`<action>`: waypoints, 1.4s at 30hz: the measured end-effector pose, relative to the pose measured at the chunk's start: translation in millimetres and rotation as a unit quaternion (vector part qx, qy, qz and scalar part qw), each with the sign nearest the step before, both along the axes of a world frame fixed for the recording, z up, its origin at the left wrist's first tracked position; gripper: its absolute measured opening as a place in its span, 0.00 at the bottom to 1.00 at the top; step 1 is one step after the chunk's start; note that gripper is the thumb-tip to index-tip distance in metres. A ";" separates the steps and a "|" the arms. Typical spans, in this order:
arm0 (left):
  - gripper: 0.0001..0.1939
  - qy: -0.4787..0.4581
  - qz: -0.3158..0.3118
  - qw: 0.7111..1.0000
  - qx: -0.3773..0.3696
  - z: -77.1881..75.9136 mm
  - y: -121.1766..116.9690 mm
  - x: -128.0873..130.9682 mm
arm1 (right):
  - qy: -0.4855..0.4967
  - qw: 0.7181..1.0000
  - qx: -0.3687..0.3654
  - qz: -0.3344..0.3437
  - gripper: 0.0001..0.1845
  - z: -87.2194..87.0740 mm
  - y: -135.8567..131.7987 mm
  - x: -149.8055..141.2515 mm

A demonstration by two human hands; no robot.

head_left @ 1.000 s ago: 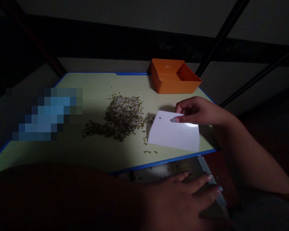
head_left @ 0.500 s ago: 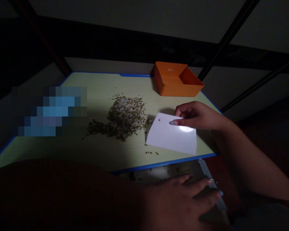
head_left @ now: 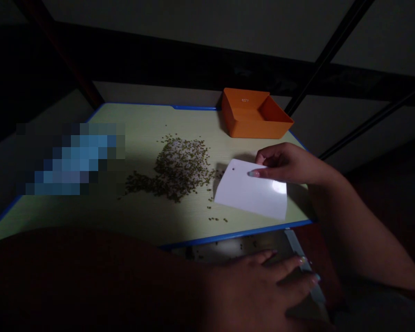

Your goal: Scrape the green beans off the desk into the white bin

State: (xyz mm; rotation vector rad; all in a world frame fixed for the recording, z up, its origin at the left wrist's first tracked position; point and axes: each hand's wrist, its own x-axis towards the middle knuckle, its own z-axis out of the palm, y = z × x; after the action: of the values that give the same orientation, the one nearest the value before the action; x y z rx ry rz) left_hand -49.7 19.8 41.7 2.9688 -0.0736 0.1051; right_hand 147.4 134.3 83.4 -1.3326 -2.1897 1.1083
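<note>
My right hand [head_left: 293,162] pinches a white dough scraper [head_left: 244,193] with a small hole near one corner, its thumb on top and its fingers curled behind. The scraper is tilted over the right part of the small table. To its left lies a pile [head_left: 182,168] of small green beans mixed with whitish grains. In the dark foreground my left hand [head_left: 263,290] is open, fingers spread, over a pale container [head_left: 217,250] below the table's front edge. Dark bits lie in that container. Whether the left hand touches its rim, I cannot tell.
An orange open bin [head_left: 257,130] stands at the back right corner of the blue-edged table [head_left: 134,127]. A few loose beans [head_left: 217,219] lie near the front edge. A blurred-out blue patch [head_left: 76,159] covers something at the left. Dark panels rise behind.
My right hand has shifted slightly right and away from me with the scraper, uncovering a few beans beside the pile. My left hand has stayed in place.
</note>
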 end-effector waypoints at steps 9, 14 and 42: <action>0.23 -0.011 0.009 1.000 -0.002 -1.4 -1.5 -1.4 | 0.004 1.000 0.003 -0.011 0.15 -2.3 3.1 0.5; 0.24 -0.001 -0.006 1.000 0.014 -0.9 -1.1 -0.1 | 0.026 0.999 -0.013 -0.013 0.16 -2.2 2.8 1.6; 0.22 -0.032 0.009 0.999 0.012 -3.2 -2.8 -2.1 | 0.039 0.999 -0.001 -0.034 0.18 -7.9 5.4 -5.3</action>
State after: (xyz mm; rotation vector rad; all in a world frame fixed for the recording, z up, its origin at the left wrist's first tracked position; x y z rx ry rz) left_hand -51.7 17.0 38.5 2.9899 -0.0553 0.2031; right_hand 142.1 139.7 75.4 -1.3316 -2.0735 1.1183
